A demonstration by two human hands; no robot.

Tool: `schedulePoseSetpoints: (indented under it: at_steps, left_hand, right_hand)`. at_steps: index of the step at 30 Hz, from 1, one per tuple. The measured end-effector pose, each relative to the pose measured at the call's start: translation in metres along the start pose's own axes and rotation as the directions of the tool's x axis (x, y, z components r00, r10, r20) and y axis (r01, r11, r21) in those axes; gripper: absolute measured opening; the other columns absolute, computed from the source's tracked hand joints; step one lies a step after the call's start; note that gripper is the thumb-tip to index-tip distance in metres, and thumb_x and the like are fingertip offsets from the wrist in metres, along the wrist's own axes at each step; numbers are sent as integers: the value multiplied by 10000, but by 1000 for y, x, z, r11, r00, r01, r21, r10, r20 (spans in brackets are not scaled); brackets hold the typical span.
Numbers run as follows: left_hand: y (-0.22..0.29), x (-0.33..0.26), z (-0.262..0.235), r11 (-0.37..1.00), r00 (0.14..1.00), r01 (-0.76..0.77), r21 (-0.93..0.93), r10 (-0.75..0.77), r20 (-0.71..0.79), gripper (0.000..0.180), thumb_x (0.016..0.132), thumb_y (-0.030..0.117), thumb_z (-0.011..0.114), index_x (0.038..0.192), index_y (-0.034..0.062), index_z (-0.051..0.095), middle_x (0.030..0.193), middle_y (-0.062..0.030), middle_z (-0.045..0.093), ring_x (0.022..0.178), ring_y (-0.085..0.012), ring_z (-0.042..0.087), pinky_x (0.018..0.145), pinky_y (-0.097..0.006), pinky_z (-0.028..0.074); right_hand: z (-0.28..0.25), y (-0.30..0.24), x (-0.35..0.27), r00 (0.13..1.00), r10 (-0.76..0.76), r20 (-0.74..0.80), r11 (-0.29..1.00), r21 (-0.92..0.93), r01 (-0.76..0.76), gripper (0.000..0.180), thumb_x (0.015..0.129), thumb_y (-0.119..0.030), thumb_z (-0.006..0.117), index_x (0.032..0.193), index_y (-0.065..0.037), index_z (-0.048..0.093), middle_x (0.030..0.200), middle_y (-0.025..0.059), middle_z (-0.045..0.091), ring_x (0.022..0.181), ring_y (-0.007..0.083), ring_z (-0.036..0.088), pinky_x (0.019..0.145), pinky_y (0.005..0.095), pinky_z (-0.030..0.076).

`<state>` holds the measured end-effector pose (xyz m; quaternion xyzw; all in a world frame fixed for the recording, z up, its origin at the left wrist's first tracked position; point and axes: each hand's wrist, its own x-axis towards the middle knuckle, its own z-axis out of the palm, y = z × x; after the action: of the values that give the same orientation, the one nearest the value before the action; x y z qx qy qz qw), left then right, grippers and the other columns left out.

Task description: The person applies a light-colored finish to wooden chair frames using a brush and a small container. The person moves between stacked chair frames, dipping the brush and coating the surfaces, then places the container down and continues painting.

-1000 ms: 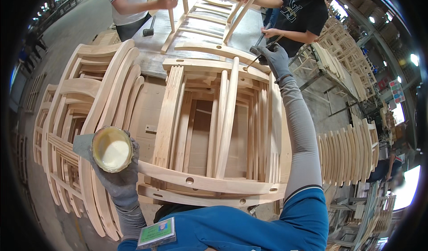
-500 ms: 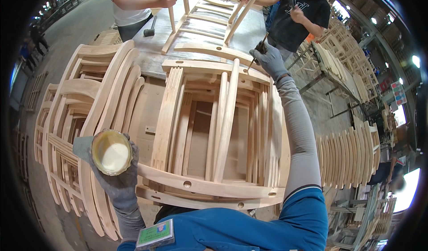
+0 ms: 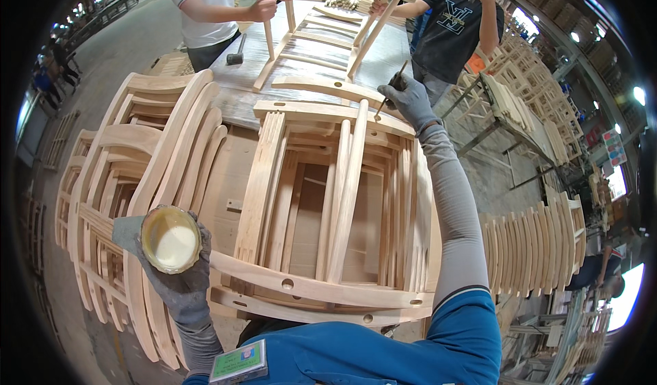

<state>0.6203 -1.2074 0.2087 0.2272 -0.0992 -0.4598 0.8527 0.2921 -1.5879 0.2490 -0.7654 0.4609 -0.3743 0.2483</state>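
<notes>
My left hand [image 3: 183, 286], in a grey glove, is closed around a round cup of pale cream paste [image 3: 171, 241]. The cup's rim is crusted with yellowish residue. At the far right of a stack of wooden frame parts, my gloved right hand [image 3: 415, 104] grips a thin stick [image 3: 380, 111], its tip down at the far curved rail [image 3: 318, 111]. Whether the stick ends in a brush is too small to tell. Holes show in the near curved rail [image 3: 256, 271]. Two loose round-edged bars [image 3: 353, 180] lie across the stack from far to near.
Curved wooden chair backs [image 3: 130, 138] are stacked at the left. Beyond is a metal-topped table [image 3: 239, 101] with a mallet [image 3: 235, 58]. Two co-workers stand there, hands on a wooden chair frame [image 3: 321, 39]. More curved parts [image 3: 534, 248] stand in a row at the right.
The view has shifted slightly. My right hand and stick stay at the far rail's right end. The right co-worker's raised hand has moved up from the chest towards the head.
</notes>
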Motion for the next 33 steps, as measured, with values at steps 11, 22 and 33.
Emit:
schedulePoseSetpoints:
  at_steps: [11,22,33]
  left_hand:
    - [12,-39,8,998,1000,-22,-57,22,-2,629,895,486,504,1325,38,409,1292,-279,430,1150,-379,491,1014,-476,405]
    - [29,-69,12,996,994,-56,67,62,-86,608,912,528,422,1328,85,404,1242,-259,466,1070,-389,532,872,-480,504]
    - [24,-59,-11,945,948,303,122,-311,59,511,974,400,371,1331,34,365,1241,-136,513,1139,-232,530,960,-373,469]
  right_hand:
    - [-4,-4,3,999,-36,19,997,70,34,261,786,-229,679,815,23,617,641,86,617,536,137,594,517,279,464]
    - [-22,-97,-100,985,-85,151,893,450,8,157,857,-91,624,960,28,623,865,75,643,759,119,605,704,236,497]
    - [68,-249,-282,949,-216,230,689,725,-19,235,741,130,657,933,32,563,926,203,637,890,239,644,743,326,569]
